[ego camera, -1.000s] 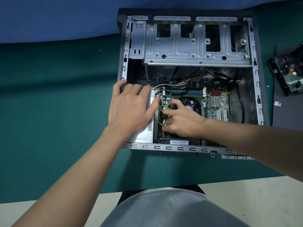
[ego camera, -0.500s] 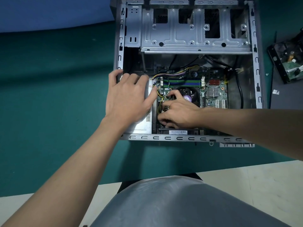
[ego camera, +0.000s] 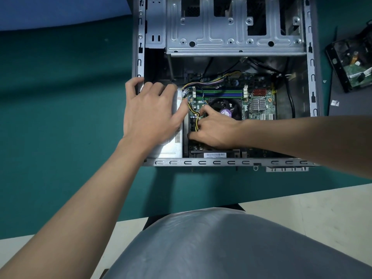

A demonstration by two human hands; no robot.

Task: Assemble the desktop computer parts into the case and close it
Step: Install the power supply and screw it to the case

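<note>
Head: lidless case (ego camera: 201, 162), green motherboard (ego camera: 268, 109) inside.

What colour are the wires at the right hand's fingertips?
Yellow and black. The wires show best in the head view, beside the fan.

Bare metal case (ego camera: 231, 162), matt green cloth table (ego camera: 60, 97)

Dim, cool, even light falls from above. The computer case (ego camera: 201, 163) throws a soft shadow onto the green tabletop (ego camera: 50, 117) on its near side, and its interior sits dark. There is no glare. Wide-angle distortion bows the edges, and the near foreground is soft.
</note>
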